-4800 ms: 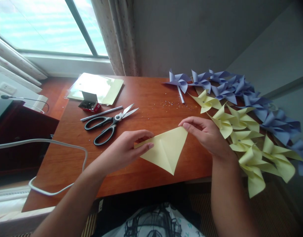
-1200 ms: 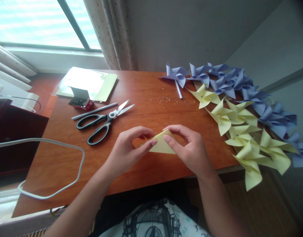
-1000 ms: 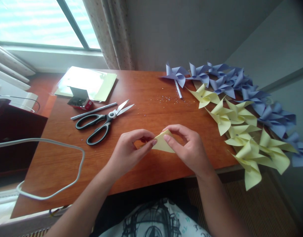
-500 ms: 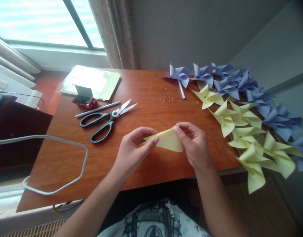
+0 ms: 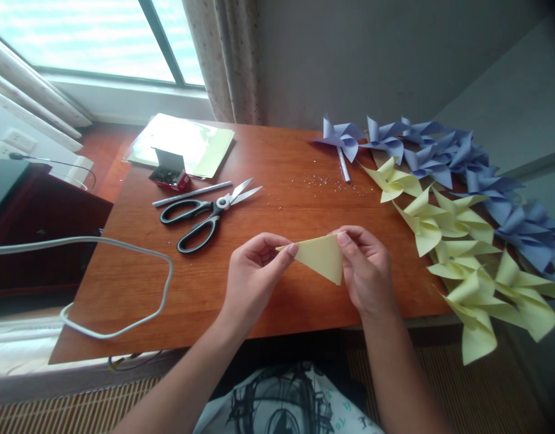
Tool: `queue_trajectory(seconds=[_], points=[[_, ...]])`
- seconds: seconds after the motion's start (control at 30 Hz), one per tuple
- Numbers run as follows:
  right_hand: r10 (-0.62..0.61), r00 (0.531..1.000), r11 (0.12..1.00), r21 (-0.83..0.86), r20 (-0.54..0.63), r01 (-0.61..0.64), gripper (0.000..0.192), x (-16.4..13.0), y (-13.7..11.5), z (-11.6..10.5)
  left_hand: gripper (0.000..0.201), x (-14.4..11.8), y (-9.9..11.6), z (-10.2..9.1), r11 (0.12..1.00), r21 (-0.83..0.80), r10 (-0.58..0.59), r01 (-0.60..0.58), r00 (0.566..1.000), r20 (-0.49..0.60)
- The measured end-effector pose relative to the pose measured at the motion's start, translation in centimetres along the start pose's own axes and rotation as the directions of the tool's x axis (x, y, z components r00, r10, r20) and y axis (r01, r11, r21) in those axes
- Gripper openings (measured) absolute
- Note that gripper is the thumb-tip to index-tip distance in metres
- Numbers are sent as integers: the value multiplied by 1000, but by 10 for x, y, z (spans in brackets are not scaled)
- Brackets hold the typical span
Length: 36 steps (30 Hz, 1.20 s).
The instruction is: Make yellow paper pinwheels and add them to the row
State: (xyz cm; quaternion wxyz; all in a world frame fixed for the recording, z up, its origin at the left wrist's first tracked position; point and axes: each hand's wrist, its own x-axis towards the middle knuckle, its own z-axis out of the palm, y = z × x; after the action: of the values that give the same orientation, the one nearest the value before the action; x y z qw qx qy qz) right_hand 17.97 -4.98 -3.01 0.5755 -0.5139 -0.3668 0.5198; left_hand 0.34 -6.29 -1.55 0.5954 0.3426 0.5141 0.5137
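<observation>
The left hand (image 5: 262,265) pinches the folded yellow paper (image 5: 320,258) by its nine o'clock tip, the right hand (image 5: 368,265) by its two o'clock corner, over the table (image 5: 282,313). Uneven pinching could let the layers slip and crease crookedly. A careless sweep might knock the spread scissors (image 5: 222,203) at ten o'clock or crush the yellow pinwheels (image 5: 422,223) at three.

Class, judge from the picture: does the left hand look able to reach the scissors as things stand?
Probably yes: the scissors lie close by, and nothing visible blocks the left hand. However, it is pinching the paper, so it would likely need to let go first.
</observation>
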Motion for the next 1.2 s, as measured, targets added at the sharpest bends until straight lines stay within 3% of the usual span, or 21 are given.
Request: queue_trajectory(seconds=[0.27,0.4,0.5,0.6,0.77,1.0,1.2], points=[[-68,998,990,-125,10,69,18,-1,2,1,22,3,2,-5,997,67,36,-38,999,30],[-96,993,970,-217,63,107,14,-2,-7,1,19,9,10,-16,977,208,5,-53,974,226],[-98,977,926,-343,189,160,11,-1,-18,0,16,15,19,-24,914,379,-33,-143,906,421],[-103,936,855,-451,337,256,10,0,-28,2,18,19,26,-25,849,476,-48,-230,863,503],[-100,882,788,-505,461,354,9,-1,-37,8,20,23,26,-16,853,466,-45,-236,855,516],[-114,888,762,-535,445,366,5,1,-36,4,15,25,20,-18,885,424,-30,-192,886,463],[-123,894,755,-544,431,366,5,2,-33,2,16,24,21,-19,870,440,-1,-223,892,453]])
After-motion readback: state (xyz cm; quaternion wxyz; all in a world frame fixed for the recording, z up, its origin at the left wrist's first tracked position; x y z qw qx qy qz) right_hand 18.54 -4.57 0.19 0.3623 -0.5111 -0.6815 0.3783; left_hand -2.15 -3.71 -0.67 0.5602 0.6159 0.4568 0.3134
